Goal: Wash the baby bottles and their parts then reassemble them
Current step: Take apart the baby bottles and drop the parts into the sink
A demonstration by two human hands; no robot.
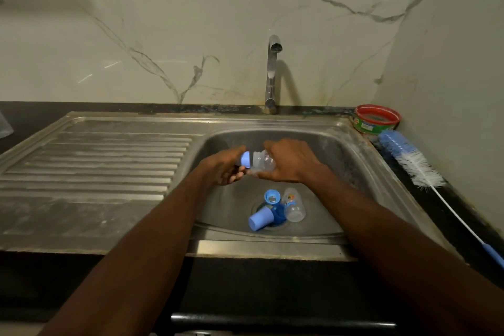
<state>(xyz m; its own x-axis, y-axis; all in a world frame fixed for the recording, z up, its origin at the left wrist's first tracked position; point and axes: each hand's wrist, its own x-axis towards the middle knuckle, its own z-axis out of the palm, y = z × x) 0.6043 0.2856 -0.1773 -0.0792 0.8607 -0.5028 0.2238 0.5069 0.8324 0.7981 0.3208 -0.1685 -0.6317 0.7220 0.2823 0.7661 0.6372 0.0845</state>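
Above the sink basin [341,161] I hold a clear baby bottle [263,162] sideways. My right hand [291,162] grips its body. My left hand [223,165] grips the blue collar [246,159] at its neck; the bottle's threads show between collar and body. On the basin floor near the drain lie a second clear bottle [294,206], a light blue cap [260,219], a blue ring [272,196] and a dark blue part [278,215].
The tap [272,73] stands behind the basin with no water running. A ribbed drainboard [103,161] lies to the left. On the right counter are a red-rimmed round tub [377,118] and a long bottle brush [414,162] with a blue handle.
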